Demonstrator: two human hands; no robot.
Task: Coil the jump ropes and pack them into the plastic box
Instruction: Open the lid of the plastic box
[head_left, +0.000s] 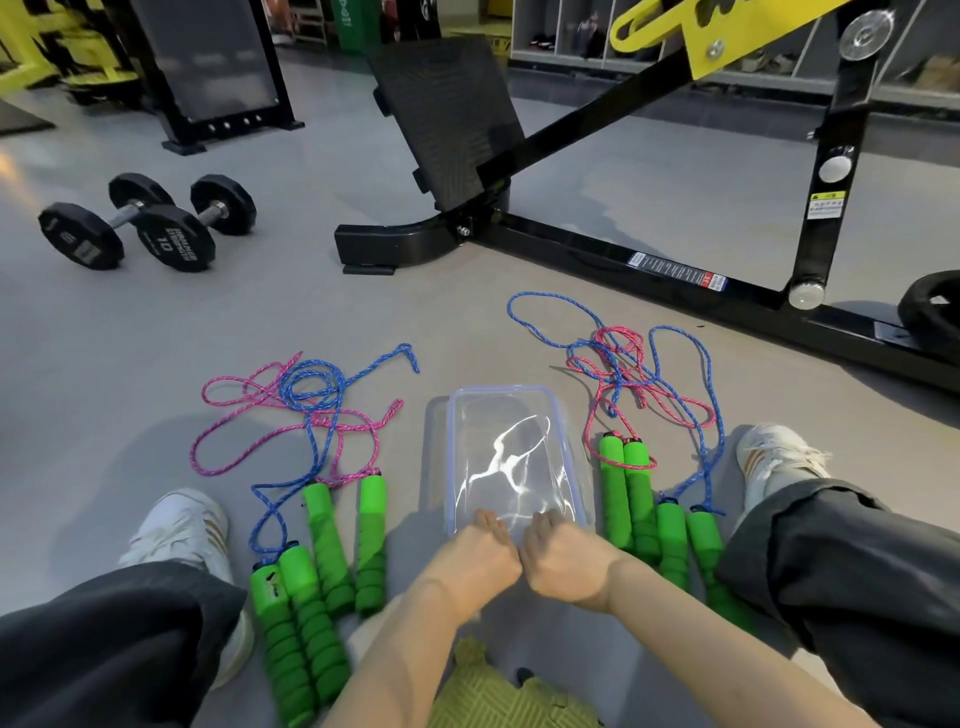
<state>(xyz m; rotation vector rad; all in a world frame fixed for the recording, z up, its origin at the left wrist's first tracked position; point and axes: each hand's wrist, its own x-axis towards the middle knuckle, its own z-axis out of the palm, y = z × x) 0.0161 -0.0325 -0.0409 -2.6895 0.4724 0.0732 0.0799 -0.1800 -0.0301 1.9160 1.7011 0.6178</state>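
**Both grips on the near rim of the box, ropes still loose on the floor**

A person sat on the grey gym floor (130, 343) with legs spread and the clear plastic box (566, 441) standing between them. The left grip (480, 556) and the right grip (563, 558) lay side by side, knuckles nearly touching, at the box's near edge. The fingers of each were bent forward and down over that rim and clamped on it. The thumbs were hidden, so how far they reached under the edge could not be told. Nothing showed through the box's clear walls except glare.

No rope was coiled. To the left of the box a pink rope (228, 467) and a blue rope (311, 379) lay tangled together in loose loops. Their four green foam handles (371, 540) lay close together near the person's left leg. To the right a second pink rope (660, 400) and a second blue rope (545, 301) were tangled in the same way, and their four green handles (639, 499) lay just beside the box's right wall.

A white shoe (182, 530) sat outside the left handles and another white shoe (779, 457) outside the right ones. Well beyond the ropes, two black dumbbells (124, 223) rested on the floor at the left. A black machine frame (623, 260) with a tilted pad crossed the middle and right.
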